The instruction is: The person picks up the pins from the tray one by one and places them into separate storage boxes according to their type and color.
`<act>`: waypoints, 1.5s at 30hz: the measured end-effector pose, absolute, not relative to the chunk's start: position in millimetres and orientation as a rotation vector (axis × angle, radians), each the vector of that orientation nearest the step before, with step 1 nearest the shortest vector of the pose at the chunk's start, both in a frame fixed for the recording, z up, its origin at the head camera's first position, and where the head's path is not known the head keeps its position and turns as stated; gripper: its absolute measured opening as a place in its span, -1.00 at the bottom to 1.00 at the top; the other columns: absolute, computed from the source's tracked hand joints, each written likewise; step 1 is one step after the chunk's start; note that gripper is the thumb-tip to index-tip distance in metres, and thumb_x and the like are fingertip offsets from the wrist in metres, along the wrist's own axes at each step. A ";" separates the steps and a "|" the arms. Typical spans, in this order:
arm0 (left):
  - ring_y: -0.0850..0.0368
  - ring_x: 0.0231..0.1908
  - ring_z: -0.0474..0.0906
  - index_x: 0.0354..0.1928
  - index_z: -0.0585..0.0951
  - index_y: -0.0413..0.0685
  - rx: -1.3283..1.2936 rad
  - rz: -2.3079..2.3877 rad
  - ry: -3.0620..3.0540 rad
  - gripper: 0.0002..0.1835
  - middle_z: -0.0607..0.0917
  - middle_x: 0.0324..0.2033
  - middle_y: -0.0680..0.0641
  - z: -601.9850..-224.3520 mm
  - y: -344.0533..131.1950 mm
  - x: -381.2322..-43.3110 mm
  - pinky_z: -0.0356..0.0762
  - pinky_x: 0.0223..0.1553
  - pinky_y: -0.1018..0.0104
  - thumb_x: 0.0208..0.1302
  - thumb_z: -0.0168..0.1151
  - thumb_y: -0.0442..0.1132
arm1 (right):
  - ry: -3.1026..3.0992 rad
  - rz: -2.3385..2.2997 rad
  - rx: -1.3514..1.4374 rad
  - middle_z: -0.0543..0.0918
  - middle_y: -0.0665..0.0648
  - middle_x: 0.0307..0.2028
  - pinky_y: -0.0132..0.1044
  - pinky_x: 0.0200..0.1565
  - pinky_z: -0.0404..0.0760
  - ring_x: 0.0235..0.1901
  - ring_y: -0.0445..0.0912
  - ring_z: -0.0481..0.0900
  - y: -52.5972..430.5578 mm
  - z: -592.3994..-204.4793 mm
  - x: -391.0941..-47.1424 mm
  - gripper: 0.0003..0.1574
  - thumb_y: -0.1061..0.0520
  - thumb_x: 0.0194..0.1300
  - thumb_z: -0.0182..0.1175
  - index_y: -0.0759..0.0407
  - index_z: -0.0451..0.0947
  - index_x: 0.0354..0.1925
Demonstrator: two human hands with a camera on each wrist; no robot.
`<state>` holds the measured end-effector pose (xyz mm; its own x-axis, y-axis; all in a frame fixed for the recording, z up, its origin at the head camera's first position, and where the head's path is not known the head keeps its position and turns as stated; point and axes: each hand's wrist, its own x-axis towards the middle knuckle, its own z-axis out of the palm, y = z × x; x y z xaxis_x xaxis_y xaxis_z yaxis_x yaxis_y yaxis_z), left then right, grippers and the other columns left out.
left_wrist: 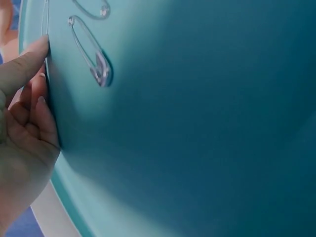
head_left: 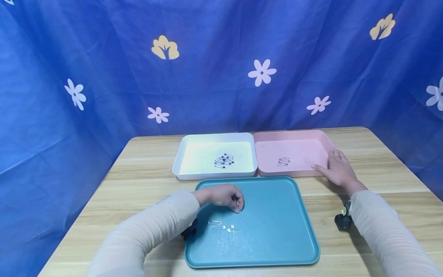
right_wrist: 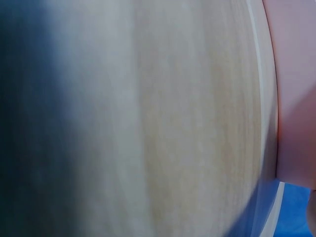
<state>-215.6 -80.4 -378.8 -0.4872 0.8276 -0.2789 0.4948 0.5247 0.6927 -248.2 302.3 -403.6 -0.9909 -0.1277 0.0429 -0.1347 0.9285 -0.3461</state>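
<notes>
Over the teal tray (head_left: 277,223), my left hand (head_left: 226,197) pinches a silver safety pin (left_wrist: 45,17) between thumb and fingertips, low against the tray surface. Several other silver safety pins (head_left: 219,227) lie on the tray below that hand; one safety pin (left_wrist: 91,52) is close by in the left wrist view. My right hand (head_left: 339,169) rests on the near right corner of the pink tray (head_left: 294,173), fingers extended along its rim. In the right wrist view only a sliver of that hand shows, at the edge.
A white tray (head_left: 214,176) stands left of the pink one and holds several dark-headed pins (head_left: 224,161). Inside the pink tray lies a small cluster of dark pins (head_left: 283,161). All sit on a wooden table (head_left: 138,188), with a blue flowered curtain (head_left: 207,88) behind.
</notes>
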 end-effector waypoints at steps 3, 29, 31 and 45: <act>0.34 -0.50 0.35 -0.55 0.56 -0.10 1.044 0.734 2.169 -0.92 0.48 -0.55 0.14 -379.1 -79.8 -215.3 0.37 -0.40 0.51 -0.04 0.24 -0.41 | -3.072 0.556 0.198 -0.29 0.58 0.18 0.14 0.13 -0.32 0.18 0.34 -0.36 302.6 -403.5 -248.0 0.23 -0.40 0.13 -0.22 0.64 -0.36 0.17; 0.29 -0.42 0.46 -0.44 0.59 -0.19 0.980 1.024 2.314 -0.97 0.61 -0.47 0.02 -356.7 -52.9 -242.2 0.42 -0.29 0.48 0.03 0.19 -0.40 | -3.042 0.548 0.221 -0.25 0.61 0.17 0.11 0.15 -0.30 0.19 0.33 -0.31 302.8 -403.2 -248.4 0.23 -0.38 0.13 -0.18 0.65 -0.33 0.17; 0.28 -0.41 0.45 -0.43 0.59 -0.18 0.970 1.050 2.342 -0.97 0.60 -0.47 0.04 -355.3 -48.2 -245.8 0.41 -0.27 0.48 0.04 0.19 -0.38 | -3.034 0.549 0.224 -0.23 0.61 0.17 0.10 0.15 -0.30 0.19 0.33 -0.30 302.9 -402.7 -248.6 0.23 -0.38 0.13 -0.17 0.65 -0.32 0.17; 0.04 -0.45 0.47 -0.41 0.57 -0.18 0.706 1.281 2.375 -0.96 0.58 -0.52 -0.02 -355.1 -9.9 -261.7 0.42 -0.47 0.42 0.07 0.18 -0.35 | -3.031 0.534 0.211 -0.20 0.60 0.17 0.11 0.14 -0.28 0.18 0.34 -0.28 303.4 -405.0 -249.7 0.23 -0.38 0.12 -0.17 0.65 -0.30 0.17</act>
